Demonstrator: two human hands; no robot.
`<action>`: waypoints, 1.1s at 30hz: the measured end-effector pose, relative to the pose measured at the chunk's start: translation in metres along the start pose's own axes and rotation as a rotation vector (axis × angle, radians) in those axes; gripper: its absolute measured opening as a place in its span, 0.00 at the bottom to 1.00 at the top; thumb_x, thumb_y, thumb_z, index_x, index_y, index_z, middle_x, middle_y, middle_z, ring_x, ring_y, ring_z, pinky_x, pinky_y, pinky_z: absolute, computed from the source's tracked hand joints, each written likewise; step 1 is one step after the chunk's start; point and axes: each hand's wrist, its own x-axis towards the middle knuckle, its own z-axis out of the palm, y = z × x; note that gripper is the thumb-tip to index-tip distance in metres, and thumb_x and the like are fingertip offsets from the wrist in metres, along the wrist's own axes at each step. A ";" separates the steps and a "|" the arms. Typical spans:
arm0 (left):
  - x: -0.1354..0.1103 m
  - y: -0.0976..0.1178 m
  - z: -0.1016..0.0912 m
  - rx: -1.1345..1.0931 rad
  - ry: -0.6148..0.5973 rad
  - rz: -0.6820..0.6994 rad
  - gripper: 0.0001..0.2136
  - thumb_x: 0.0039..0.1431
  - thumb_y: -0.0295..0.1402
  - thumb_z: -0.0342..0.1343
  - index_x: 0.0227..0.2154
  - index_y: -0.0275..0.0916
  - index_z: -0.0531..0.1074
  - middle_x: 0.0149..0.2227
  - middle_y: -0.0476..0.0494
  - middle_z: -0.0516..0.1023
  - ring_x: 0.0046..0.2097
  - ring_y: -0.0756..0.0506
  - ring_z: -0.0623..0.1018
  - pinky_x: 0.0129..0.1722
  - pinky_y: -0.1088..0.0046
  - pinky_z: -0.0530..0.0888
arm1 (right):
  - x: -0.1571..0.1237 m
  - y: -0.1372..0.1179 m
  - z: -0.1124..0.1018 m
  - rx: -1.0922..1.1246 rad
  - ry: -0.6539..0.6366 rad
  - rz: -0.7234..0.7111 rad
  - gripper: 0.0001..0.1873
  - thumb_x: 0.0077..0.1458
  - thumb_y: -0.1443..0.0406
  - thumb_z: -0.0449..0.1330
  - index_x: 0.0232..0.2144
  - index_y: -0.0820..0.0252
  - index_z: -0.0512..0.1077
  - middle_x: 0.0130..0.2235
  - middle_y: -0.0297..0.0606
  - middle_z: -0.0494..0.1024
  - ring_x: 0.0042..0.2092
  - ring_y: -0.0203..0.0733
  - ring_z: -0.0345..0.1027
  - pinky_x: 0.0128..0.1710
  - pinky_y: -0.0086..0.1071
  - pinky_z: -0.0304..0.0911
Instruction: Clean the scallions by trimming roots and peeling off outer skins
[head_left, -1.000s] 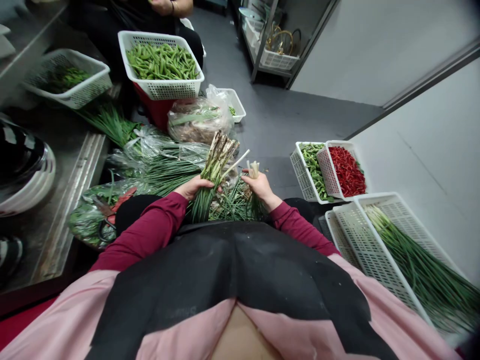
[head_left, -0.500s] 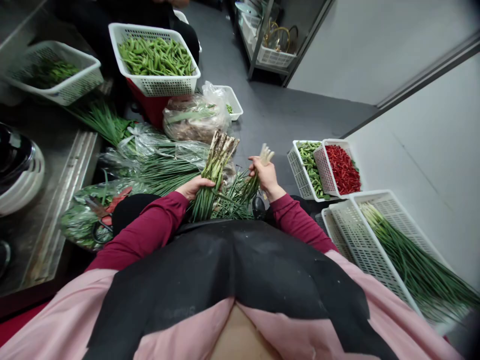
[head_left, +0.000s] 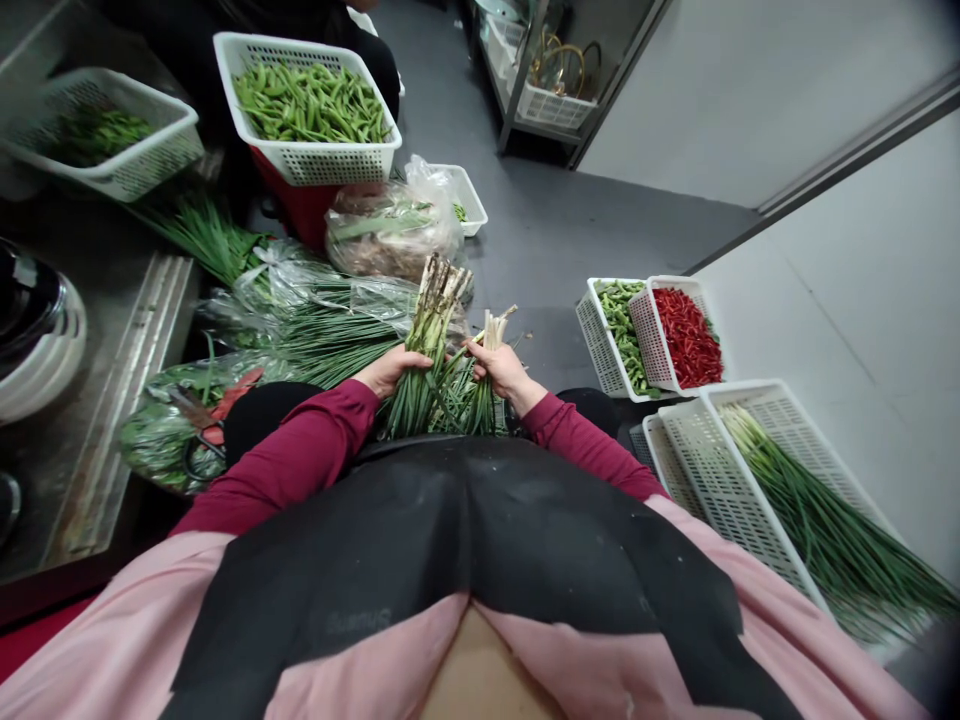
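Note:
My left hand (head_left: 391,370) is closed round a thick bunch of green onions (head_left: 433,315), their brownish, soil-marked root ends pointing up and away. A smaller bunch of paler, cleaner green onions (head_left: 493,332) is in my right hand (head_left: 501,370), white ends up. At the fingertips of that hand, one stalk with a dark root end slants out to the upper right. The two hands are close together in front of my lap. Loose green leaves lie below and between them, and long green onions (head_left: 337,335) in clear plastic lie to the left.
Scissors (head_left: 199,445) with red on them rest on bagged greens at left. A basket of green peppers (head_left: 307,160) stands ahead beside a full plastic bag (head_left: 394,235). At right are baskets of red chilies (head_left: 637,325) and green onions (head_left: 765,500). Another person's dark-clothed leg shows at the top.
My right hand has moved left, toward the left hand, with its small bunch; a dark-rooted stalk now shows at its fingers. My left hand stays almost still.

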 end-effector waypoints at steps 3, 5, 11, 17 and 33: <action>0.000 -0.001 0.001 0.002 -0.006 -0.013 0.18 0.36 0.27 0.64 0.36 0.30 0.78 0.32 0.38 0.81 0.32 0.42 0.79 0.36 0.67 0.76 | -0.001 0.001 -0.001 0.010 -0.049 0.010 0.21 0.39 0.56 0.70 0.33 0.62 0.69 0.21 0.25 0.66 0.16 0.24 0.51 0.15 0.24 0.51; -0.001 -0.003 0.000 0.011 -0.004 -0.036 0.19 0.36 0.27 0.64 0.37 0.30 0.78 0.33 0.37 0.81 0.32 0.41 0.80 0.36 0.66 0.76 | -0.002 0.000 -0.002 0.027 -0.152 0.024 0.21 0.41 0.58 0.69 0.35 0.62 0.69 0.18 0.22 0.61 0.16 0.25 0.50 0.17 0.24 0.52; -0.001 -0.013 0.001 0.039 -0.086 -0.052 0.25 0.36 0.26 0.64 0.44 0.31 0.76 0.35 0.36 0.81 0.35 0.38 0.80 0.39 0.61 0.74 | -0.001 0.000 -0.007 0.091 -0.380 0.015 0.23 0.40 0.57 0.69 0.36 0.61 0.67 0.21 0.25 0.66 0.17 0.25 0.48 0.21 0.26 0.54; 0.000 -0.014 0.003 0.092 -0.043 -0.008 0.26 0.35 0.27 0.65 0.44 0.31 0.76 0.35 0.39 0.81 0.33 0.42 0.79 0.38 0.65 0.74 | 0.003 0.004 0.000 -0.181 -0.177 -0.050 0.19 0.40 0.58 0.68 0.31 0.60 0.66 0.19 0.24 0.61 0.18 0.27 0.49 0.20 0.26 0.50; -0.009 0.002 -0.012 0.190 0.111 -0.023 0.15 0.31 0.28 0.65 0.28 0.34 0.73 0.23 0.48 0.75 0.22 0.49 0.72 0.23 0.73 0.71 | 0.007 -0.089 -0.111 -0.278 0.464 -0.263 0.05 0.54 0.66 0.55 0.29 0.57 0.60 0.22 0.26 0.60 0.18 0.25 0.44 0.21 0.27 0.53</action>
